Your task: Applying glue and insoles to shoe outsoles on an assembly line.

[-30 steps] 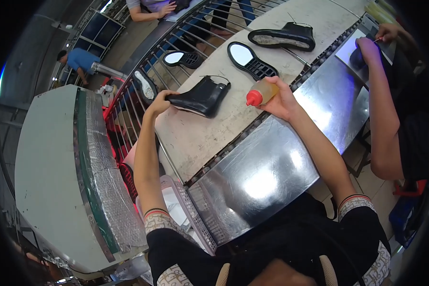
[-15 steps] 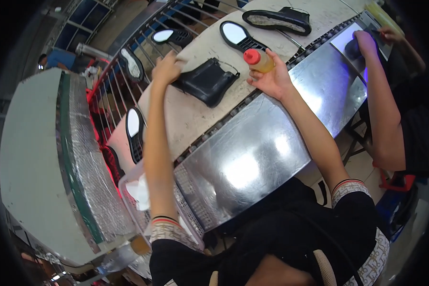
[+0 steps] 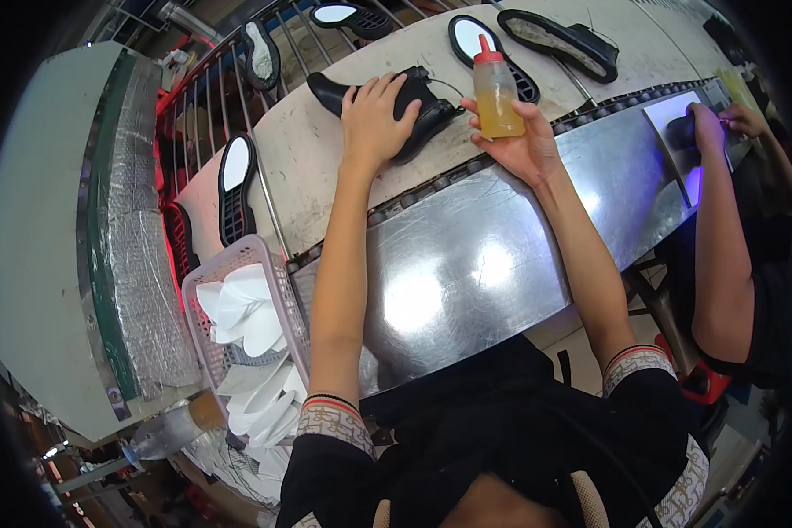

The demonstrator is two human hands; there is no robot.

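A black boot [image 3: 429, 121] lies on its side on the pale conveyor belt, its toe pointing to the far left. Over its middle, my left hand [image 3: 375, 123] has its fingers across the leather and its thumb on the nearer side, gripping it. In my right hand [image 3: 530, 148], palm up, is an upright squeeze bottle [image 3: 498, 97] with a red nozzle cap and yellow liquid inside. My right fingers close round its lower part, just right of the boot's opening.
Black soles with white insets lie on the belt, one behind the bottle [image 3: 519, 81], another at left [image 3: 235, 189]. A second boot [image 3: 561, 46] stands far right. Left of me, a basket [image 3: 195, 319] holds white insoles. A metal ledge [image 3: 466, 255] runs in front; a co-worker's arm [image 3: 722, 238] works at right.
My left hand has come from beyond the boot's toe onto its middle. The boot has turned, with its toe now farther left. The bottle in my right hand has tipped from pointing at me to upright.
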